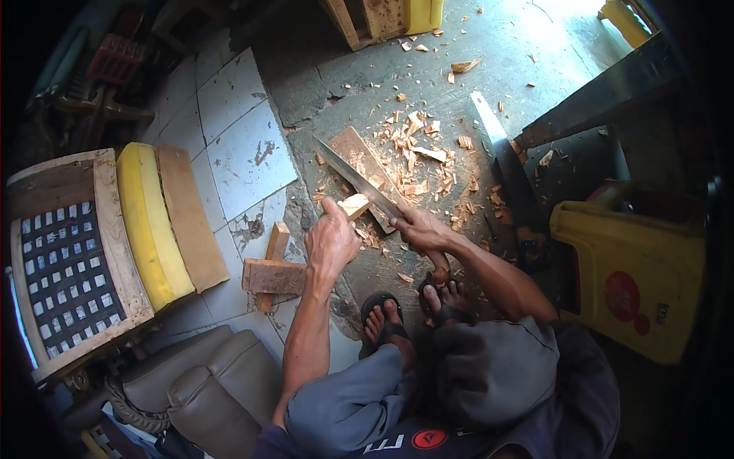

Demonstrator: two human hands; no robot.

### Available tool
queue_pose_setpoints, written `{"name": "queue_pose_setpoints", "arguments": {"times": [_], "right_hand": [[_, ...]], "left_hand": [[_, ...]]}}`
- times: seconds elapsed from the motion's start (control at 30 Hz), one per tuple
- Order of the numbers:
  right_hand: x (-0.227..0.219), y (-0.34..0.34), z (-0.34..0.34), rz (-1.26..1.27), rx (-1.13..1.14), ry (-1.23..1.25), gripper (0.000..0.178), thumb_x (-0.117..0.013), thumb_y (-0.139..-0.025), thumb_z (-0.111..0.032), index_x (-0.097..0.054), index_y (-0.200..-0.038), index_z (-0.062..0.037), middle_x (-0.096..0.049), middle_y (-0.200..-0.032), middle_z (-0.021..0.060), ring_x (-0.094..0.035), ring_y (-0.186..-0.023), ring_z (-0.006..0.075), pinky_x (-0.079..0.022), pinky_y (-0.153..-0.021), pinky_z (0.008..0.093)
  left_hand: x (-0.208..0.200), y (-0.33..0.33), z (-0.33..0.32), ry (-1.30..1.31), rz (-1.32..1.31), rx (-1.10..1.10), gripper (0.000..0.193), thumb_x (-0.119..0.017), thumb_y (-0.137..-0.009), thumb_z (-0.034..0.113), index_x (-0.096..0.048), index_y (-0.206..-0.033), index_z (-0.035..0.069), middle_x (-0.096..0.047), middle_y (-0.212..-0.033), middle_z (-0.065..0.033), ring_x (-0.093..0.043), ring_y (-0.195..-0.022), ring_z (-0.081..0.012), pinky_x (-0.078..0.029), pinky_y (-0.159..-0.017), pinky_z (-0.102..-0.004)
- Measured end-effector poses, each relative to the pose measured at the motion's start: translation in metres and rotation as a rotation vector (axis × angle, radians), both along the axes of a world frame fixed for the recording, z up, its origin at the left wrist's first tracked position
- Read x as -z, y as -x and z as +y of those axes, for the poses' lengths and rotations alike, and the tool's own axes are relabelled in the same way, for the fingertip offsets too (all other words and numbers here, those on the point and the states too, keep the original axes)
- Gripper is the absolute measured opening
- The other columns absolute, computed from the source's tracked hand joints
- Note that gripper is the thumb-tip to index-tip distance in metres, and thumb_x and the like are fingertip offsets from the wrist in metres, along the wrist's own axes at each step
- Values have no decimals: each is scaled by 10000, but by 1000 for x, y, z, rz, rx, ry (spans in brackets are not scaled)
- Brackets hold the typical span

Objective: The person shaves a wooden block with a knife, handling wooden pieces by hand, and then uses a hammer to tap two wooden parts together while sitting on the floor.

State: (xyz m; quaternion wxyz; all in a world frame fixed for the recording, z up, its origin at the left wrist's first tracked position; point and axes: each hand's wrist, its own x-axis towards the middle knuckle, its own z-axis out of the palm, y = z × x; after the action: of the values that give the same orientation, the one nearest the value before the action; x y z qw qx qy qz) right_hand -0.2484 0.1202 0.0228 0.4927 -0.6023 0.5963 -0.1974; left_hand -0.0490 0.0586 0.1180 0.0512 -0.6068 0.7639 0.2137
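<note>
My right hand (420,228) is closed round a machete (352,176), near where the blade meets its curved wooden handle (440,268). The long blade points away to the upper left. My left hand (332,239) grips a short pale piece of wood (354,205), with the blade lying across or right against its far end. Whether the edge is cutting in, I cannot tell. Below them a flat wooden board (357,149) rests on the floor among wood chips (417,145).
A handsaw (497,141) lies to the right, beside a yellow plastic stool (627,283). Crossed wood blocks (274,274) sit on the tiles at left. Further left stand yellow foam (153,229), a brown board (191,218) and a wooden frame with black webbing (111,229). My sandalled feet are close by.
</note>
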Motion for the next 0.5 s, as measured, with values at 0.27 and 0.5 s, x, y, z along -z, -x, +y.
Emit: {"name": "queue_pose_setpoints", "arguments": {"times": [0.27, 0.5], "right_hand": [[-19, -24, 21, 146, 115, 166, 173, -506, -1016, -194, -438, -1047, -37, -628, -711, 282, -619, -656, 532, -481, -569, 596], [-42, -25, 20, 127, 121, 345, 150, -493, -969, -109, -419, -1081, -42, -648, -739, 264, -633, -686, 521, -494, -593, 592]], "left_hand": [[0, 12, 1, -65, 3, -38, 409, -622, -869, 91, -381, -1125, -118, -679, -739, -317, -722, -716, -456, -569, -660, -513], [-1, 8, 5, -26, -30, -67, 472, -662, -857, 127, -392, -1146, -130, -687, -764, -315, -725, -738, -451, -571, -684, -520]]}}
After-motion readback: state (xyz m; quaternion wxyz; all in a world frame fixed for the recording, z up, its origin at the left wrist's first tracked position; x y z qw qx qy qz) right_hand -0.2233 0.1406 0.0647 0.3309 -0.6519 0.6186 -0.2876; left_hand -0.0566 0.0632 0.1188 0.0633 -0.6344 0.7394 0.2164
